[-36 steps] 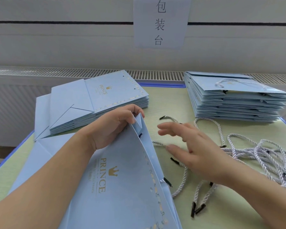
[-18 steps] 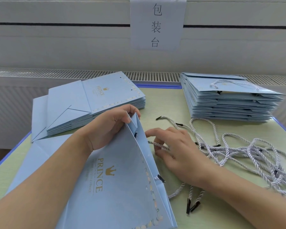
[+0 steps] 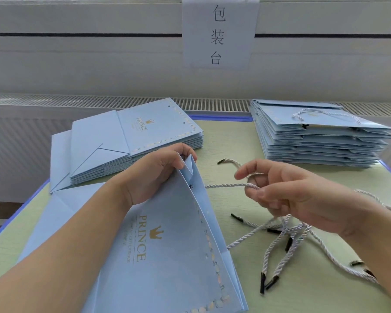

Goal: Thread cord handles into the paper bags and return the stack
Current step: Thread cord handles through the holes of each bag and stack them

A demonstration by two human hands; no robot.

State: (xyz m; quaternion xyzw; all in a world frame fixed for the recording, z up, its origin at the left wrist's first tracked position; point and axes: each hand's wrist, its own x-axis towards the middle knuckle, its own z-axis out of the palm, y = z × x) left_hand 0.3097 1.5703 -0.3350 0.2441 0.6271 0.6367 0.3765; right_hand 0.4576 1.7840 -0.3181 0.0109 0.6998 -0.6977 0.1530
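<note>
Right hand [image 3: 287,195]: grip closed, thumb and forefinger pinching a white cord [image 3: 226,185] just above the counter [image 3: 233,141]; the remaining fingers are loosely curled. The cord's long axis runs roughly level, leftward from the pinch to a hole near the top edge of the bag [image 3: 167,245], where its end meets the paper; its other part trails back past the right wrist.

Left hand [image 3: 158,170]: grip closed on the bag's upper corner, fingers curled over the folded gusset, holding the mouth spread. The bag stands tilted, its long axis running from that corner down toward the viewer, its printed face to the left.

Loose cords [image 3: 280,236] lie on the counter below the right hand. Far left is a stack [image 3: 131,141] of flat bags; far right, a second stack [image 3: 314,136] with cords fitted.
</note>
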